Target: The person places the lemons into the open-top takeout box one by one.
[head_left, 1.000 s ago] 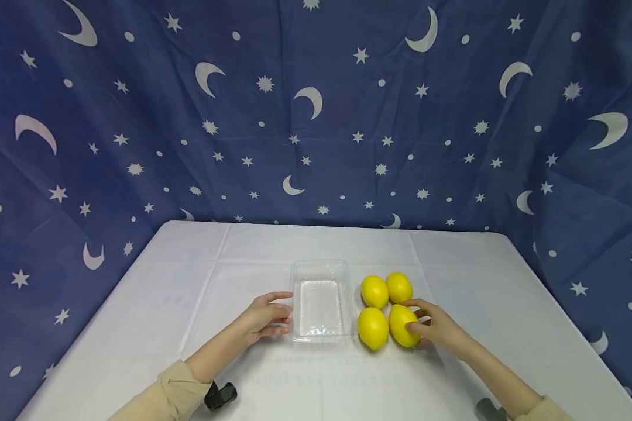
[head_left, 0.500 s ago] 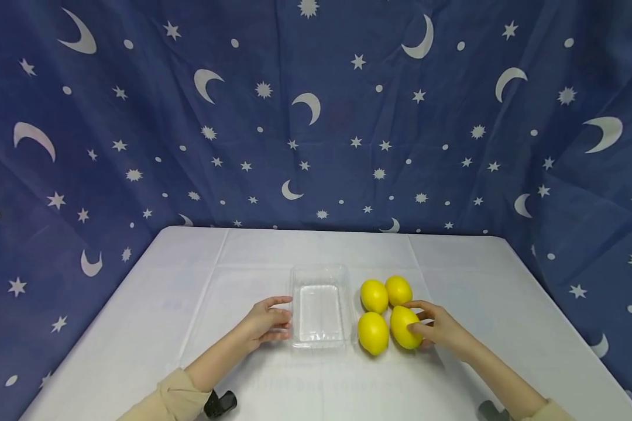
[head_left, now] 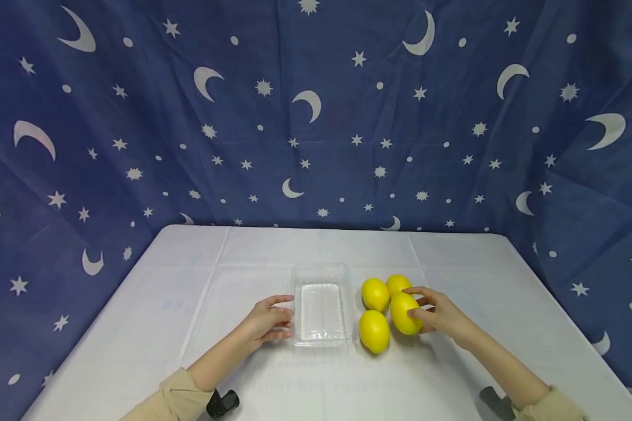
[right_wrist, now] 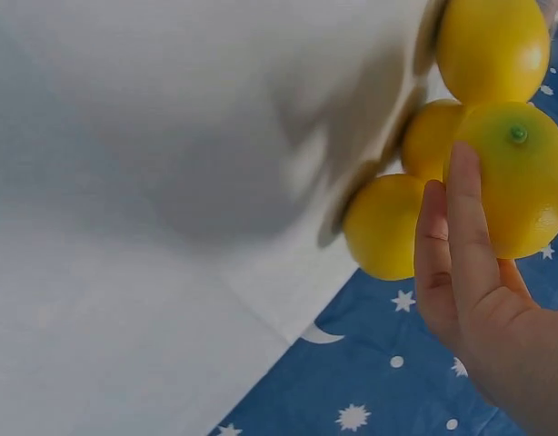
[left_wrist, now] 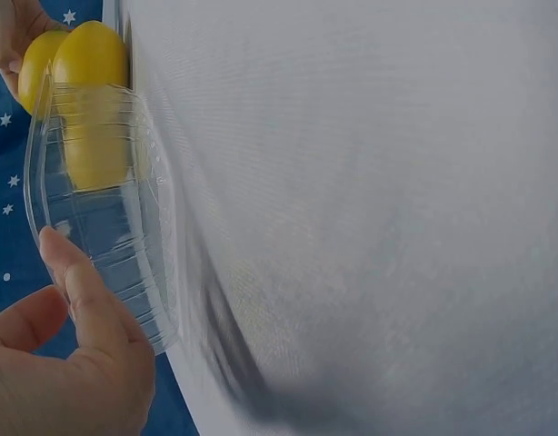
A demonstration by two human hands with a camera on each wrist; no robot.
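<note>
My right hand grips a yellow lemon between thumb and fingers, raised off the table. In the right wrist view the held lemon shows its green stem end, with two fingers along its side. Three more lemons stay on the cloth: a near one, a far left one and a far right one, partly hidden by the held one. My left hand rests at the left side of a clear plastic box, fingers fairly straight, fingertips at its rim.
The lemons stand just right of the box on a white-clothed table. A dark blue curtain with moons and stars hangs behind it. Black wrist devices show under both forearms.
My right hand has lifted the near right lemon up from the cloth, so it now overlaps the far right one. The left hand has stayed beside the box.
</note>
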